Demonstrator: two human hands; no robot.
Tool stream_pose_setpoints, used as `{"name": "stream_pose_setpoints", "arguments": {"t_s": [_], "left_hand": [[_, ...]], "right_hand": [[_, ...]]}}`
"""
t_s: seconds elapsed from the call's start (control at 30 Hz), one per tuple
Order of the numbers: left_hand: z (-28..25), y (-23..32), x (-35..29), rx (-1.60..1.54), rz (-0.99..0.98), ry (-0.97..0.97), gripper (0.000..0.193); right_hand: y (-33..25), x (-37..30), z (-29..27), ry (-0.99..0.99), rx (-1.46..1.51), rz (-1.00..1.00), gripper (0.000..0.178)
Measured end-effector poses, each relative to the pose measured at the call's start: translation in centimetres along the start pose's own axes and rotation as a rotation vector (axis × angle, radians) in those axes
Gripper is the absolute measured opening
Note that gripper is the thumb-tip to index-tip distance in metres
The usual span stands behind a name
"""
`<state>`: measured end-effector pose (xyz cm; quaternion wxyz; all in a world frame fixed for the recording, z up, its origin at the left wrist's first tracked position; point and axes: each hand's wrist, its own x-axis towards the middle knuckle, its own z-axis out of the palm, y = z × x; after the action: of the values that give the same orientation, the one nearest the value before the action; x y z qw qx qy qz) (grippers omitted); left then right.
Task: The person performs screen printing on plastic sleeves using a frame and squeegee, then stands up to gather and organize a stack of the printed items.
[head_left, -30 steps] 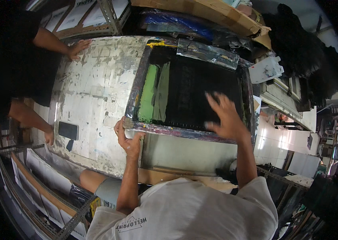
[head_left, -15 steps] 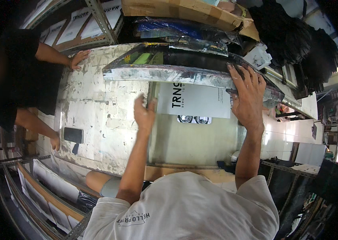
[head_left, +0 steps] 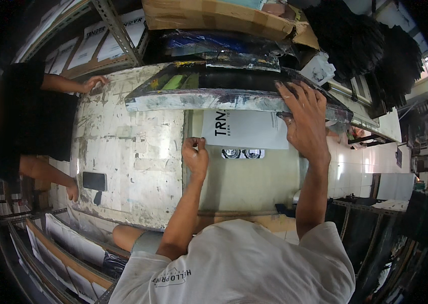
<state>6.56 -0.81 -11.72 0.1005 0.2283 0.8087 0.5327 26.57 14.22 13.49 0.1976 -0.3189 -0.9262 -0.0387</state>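
A paint-stained screen printing frame point(head_left: 188, 100) is tilted up over the far part of the table. My right hand point(head_left: 306, 119) wraps round its near edge, fingers on top and thumb underneath. Below the frame, a white printed sheet point(head_left: 247, 130) with black lettering lies on a pale printing bed point(head_left: 254, 187); its far part is hidden by the frame. My left hand point(head_left: 195, 156) is closed, with thumb and finger pinched at the sheet's near left corner. A small sticker with two dark round shapes point(head_left: 243, 153) shows just nearer than the sheet.
Left of the bed is a worn, stained white tabletop point(head_left: 123, 152) bearing a dark phone-like slab point(head_left: 94, 181). A person in black point(head_left: 36, 121) stands at the left with both hands at the table. Racks of printed sheets point(head_left: 67, 253) stand lower left; a cardboard box point(head_left: 224, 14) sits behind.
My left hand has moved right and closed at the sheet's corner, from open and blurred before. My right hand stays on the frame. The whole view has shifted slightly.
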Motion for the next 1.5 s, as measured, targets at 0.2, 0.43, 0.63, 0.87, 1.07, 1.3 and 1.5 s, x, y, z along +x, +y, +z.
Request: {"name": "stream_pose_setpoints", "arguments": {"t_s": [0.2, 0.43, 0.63, 0.87, 1.07, 1.3, 1.5], "left_hand": [[-4.4, -2.6, 3.3, -0.141, 0.019, 0.073, 0.006], [-16.6, -10.6, 9.8, 0.083, -0.072, 0.243, 0.019], [-16.9, -3.5, 7.3, -0.096, 0.066, 0.333, 0.055], [-13.4, 8.2, 0.7, -1.326, -0.271, -0.522, 0.067], [-13.5, 6.9, -0.6, -1.237, -0.387, -0.490, 0.056], [-12.8, 5.1, -1.1, -1.210, -0.420, -0.459, 0.051], [-11.8, 1.4, -1.3, -1.187, -0.552, -0.414, 0.055]], "right_hand": [[-0.2, 0.0, -0.2, -0.008, 0.050, 0.016, 0.074], [-0.4, -1.0, 0.6, 0.017, 0.038, -0.009, 0.066], [-0.9, -4.4, 2.8, 0.083, 0.124, -0.015, 0.061], [-2.1, -11.2, 4.7, 0.069, 0.195, 0.035, 0.059], [3.3, -27.7, 2.4, 0.273, -0.039, 0.719, 0.072], [3.5, -39.3, 9.3, 0.094, 0.392, 1.376, 0.090], [1.7, -32.3, 14.4, 0.070, 0.639, 1.312, 0.085]]}}
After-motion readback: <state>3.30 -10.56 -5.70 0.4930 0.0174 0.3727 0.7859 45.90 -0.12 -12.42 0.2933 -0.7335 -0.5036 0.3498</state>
